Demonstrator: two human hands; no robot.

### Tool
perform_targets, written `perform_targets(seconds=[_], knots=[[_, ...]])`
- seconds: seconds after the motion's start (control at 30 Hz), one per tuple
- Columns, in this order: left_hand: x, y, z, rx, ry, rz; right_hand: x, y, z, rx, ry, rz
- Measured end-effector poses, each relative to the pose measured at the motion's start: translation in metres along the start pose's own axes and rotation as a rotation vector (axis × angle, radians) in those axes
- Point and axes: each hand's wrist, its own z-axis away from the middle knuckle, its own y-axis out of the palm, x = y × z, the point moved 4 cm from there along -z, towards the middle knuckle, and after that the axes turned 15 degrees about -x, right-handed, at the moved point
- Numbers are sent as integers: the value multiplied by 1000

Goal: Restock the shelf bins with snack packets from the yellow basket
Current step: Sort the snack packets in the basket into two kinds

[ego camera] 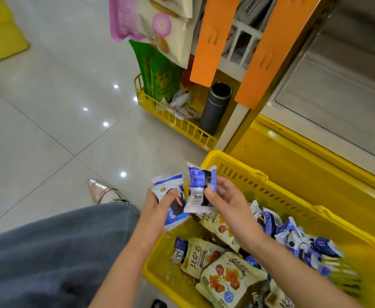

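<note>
To our left the tiled floor (49, 130) lay open, good room for a swing toward the low shelf bin (177, 124). Our left hand (155, 201) gripped one blue packet (175, 210), fingers curled round it. Our right hand (226, 196) pinched a second blue packet (198, 185) between thumb and fingers at its middle. Both hung over the yellow basket's (237, 166) near corner. We judged them light, soft and slick, with crimped ends giving surer hold. Further right, the orange shelf strips (260, 63) crowded the way.
</note>
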Motion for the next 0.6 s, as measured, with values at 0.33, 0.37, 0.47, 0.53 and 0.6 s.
perform_targets(seconds=[0.33, 0.37, 0.47, 0.53, 0.6], knots=[[-10, -9, 2, 59, 124, -10, -11, 32, 18, 119, -282, 349], [-11, -13, 0, 37, 127, 2, -23, 26, 14, 100, -250, 366], [-13, -22, -10, 8, 100, 50, -78, 7, 1, 147, -150, 617], [-13, -24, -19, -13, 77, 79, -121, 5, -7, 256, -59, 772], [-10, -26, -27, -37, 65, 66, -156, 10, -14, 366, 48, 852]])
